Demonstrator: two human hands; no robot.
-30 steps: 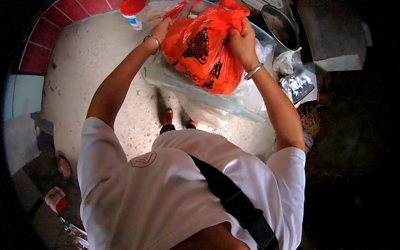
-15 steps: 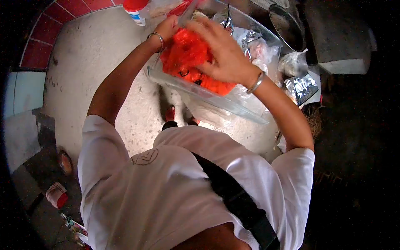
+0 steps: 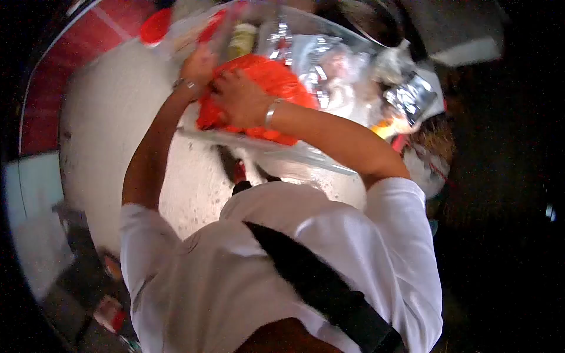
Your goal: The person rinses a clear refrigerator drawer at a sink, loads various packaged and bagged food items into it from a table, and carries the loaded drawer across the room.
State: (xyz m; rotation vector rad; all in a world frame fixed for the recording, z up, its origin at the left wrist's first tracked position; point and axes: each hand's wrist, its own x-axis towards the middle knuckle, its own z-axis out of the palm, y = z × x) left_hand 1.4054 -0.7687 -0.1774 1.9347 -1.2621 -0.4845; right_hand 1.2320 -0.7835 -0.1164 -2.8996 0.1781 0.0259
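A bright orange-red plastic bag (image 3: pixel 285 88) lies bunched in the near left part of a clear plastic bin (image 3: pixel 329 160). Across the bag's left side, my right hand (image 3: pixel 244 100) has its fingers bent down into the plastic, closed on it. My left hand (image 3: pixel 199 67) is at the bin's left edge, close beside the bag; motion blurs its fingers. Just beyond the bag stands a jar with yellowish contents (image 3: pixel 242 40). Shiny foil packets (image 3: pixel 281 44) and clear plastic bags (image 3: pixel 338 65) fill the bin's middle and right.
A red-lidded tub (image 3: pixel 155 27) stands left of the bin. To the right are a foil packet (image 3: pixel 410 97) and a knotted clear bag (image 3: pixel 391 63). A dark round pan (image 3: pixel 374 20) is behind. Red tiles (image 3: pixel 82 59) edge the pale floor (image 3: pixel 118 117).
Both hands have moved left and down. The orange-red bag, lifted and crumpled between the hands before, now lies lower and more spread out in the bin. The view has shifted.
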